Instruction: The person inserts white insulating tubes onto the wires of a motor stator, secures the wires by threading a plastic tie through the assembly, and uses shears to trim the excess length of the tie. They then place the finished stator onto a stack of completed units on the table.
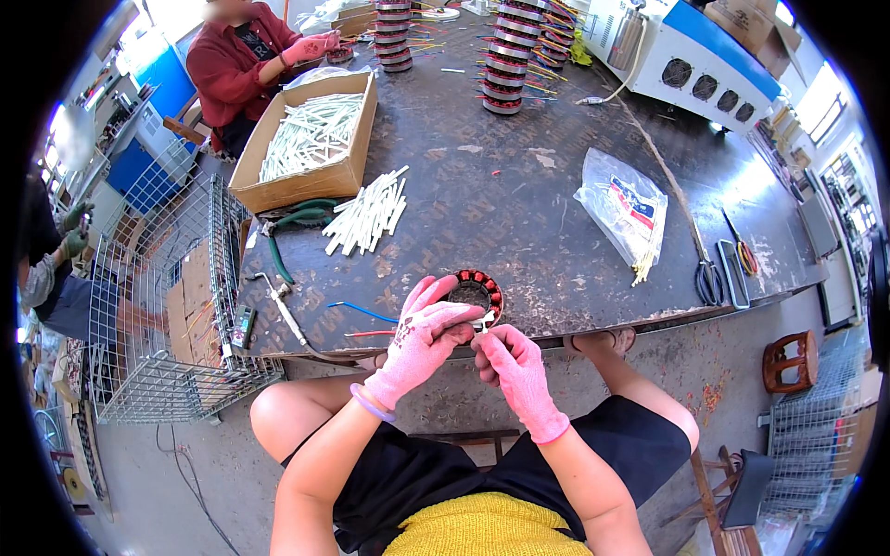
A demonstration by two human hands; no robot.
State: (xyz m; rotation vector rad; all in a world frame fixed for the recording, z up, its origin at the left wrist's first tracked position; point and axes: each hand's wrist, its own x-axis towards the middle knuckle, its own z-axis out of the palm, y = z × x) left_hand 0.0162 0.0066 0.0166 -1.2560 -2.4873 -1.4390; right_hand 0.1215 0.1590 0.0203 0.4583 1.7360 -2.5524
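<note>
A ring-shaped motor stator with red coil windings is at the table's near edge, partly hidden behind my gloved fingers. My left hand, in a pink glove, closes on the stator's near left side. A blue wire and a red wire stick out to the left of this hand. My right hand, also in a pink glove, pinches a small white strip against the near side of the ring. The fingertips of both hands nearly meet there.
Cut white sleeves lie in a pile beside a cardboard box full of them. Green-handled pliers, a plastic bag, scissors and a phone lie around. Stator stacks stand far back. A co-worker sits far left.
</note>
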